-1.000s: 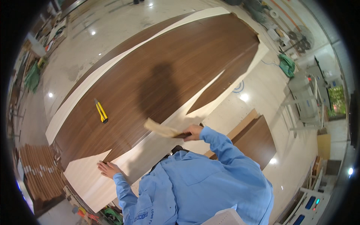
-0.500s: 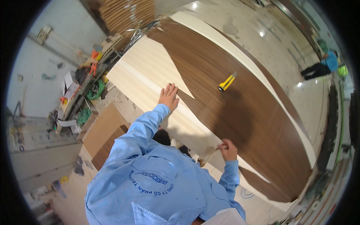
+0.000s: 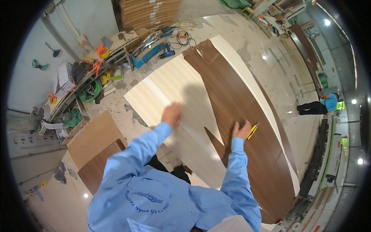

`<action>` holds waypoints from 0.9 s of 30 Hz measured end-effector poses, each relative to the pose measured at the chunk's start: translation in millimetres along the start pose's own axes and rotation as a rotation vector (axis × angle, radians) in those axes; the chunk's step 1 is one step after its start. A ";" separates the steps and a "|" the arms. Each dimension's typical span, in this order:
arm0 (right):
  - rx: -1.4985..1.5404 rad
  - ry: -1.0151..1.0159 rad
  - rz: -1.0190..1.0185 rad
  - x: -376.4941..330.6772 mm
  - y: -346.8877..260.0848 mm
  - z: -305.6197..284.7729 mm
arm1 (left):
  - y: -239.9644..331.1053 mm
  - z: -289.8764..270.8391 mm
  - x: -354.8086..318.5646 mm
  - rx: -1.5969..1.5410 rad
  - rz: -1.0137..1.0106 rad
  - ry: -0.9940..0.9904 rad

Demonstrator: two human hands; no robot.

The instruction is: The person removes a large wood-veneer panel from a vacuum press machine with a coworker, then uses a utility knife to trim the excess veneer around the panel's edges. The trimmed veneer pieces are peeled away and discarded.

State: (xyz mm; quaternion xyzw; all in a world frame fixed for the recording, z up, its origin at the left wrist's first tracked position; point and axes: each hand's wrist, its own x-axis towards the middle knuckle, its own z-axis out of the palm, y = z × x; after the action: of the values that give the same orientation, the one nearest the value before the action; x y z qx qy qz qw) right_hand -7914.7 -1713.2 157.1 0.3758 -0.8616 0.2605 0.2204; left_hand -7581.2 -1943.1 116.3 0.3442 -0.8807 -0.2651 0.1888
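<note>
A light-blue shirt point(image 3: 154, 189) is worn by the person, and both forearms are stretched forward. The left hand point(image 3: 172, 115) is blurred above or on a pale wood-grain sheet point(image 3: 170, 83); whether its fingers are parted or curled, and whether the sheet is touched, cannot be told. By the right hand point(image 3: 242, 130) nothing is seen to be grasped: thumb and fingers are spread apart over a dark brown wood-grain sheet point(image 3: 251, 112). The yellow utility knife point(image 3: 253, 130) is laid on this brown sheet just beside those fingers; contact cannot be made out. The two sheets are divided by a jagged, pointed border, and the brown one is edged on its far side by a pale strip point(image 3: 228, 52). At left, a bench point(image 3: 125, 40) is cluttered with tools, and a blue drill point(image 3: 167, 53) is placed near it on the floor. Farther back, brown boards point(image 3: 145, 13) are stacked; at right, another person point(image 3: 329, 103) is seen.
</note>
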 end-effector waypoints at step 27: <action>0.967 -0.539 -0.014 243.1 -313.5 356.0 | 15.3 18.4 205.8 0.196 -0.609 0.237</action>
State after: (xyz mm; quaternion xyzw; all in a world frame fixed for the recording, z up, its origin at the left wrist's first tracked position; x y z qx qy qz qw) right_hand -7892.1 -2243.9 112.8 0.4934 -0.6673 0.5194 -0.2037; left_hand -7740.7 -2072.8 141.8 0.6363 -0.7307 -0.1815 0.1679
